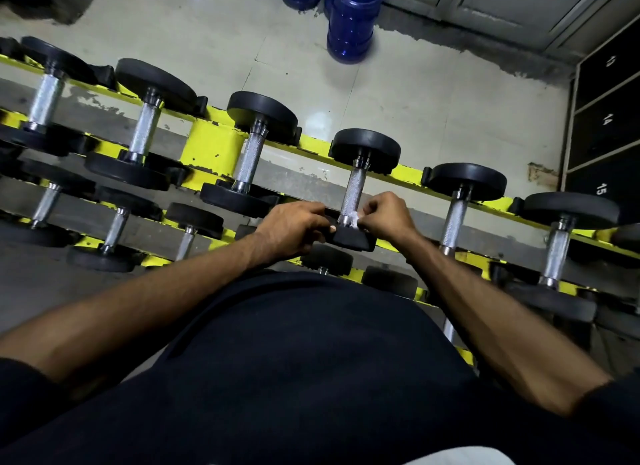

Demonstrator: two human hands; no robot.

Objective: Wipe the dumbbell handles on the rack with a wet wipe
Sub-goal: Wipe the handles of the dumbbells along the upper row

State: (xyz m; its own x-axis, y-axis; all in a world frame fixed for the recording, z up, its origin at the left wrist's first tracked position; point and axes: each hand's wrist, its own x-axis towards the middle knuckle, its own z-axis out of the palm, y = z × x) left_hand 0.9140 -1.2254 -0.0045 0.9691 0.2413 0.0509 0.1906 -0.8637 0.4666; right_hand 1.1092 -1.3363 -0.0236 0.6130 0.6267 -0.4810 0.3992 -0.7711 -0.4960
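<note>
A yellow rack [214, 142] holds rows of black dumbbells with knurled steel handles. In the middle of the top row stands the dumbbell [365, 149] under my hands, its steel handle [355, 194] bare above them. My right hand [389, 213] pinches a small white wet wipe [353, 219] against the handle's near end. My left hand [294, 227] grips the near black head [349, 239] of this dumbbell, fingers curled over its edge.
Neighbouring dumbbells stand close on both sides, one [249, 156] to the left and one [457, 208] to the right. Smaller dumbbells fill the lower rows. Blue water jugs [351, 21] stand on the tiled floor behind the rack. Numbered black lockers [606, 118] line the right.
</note>
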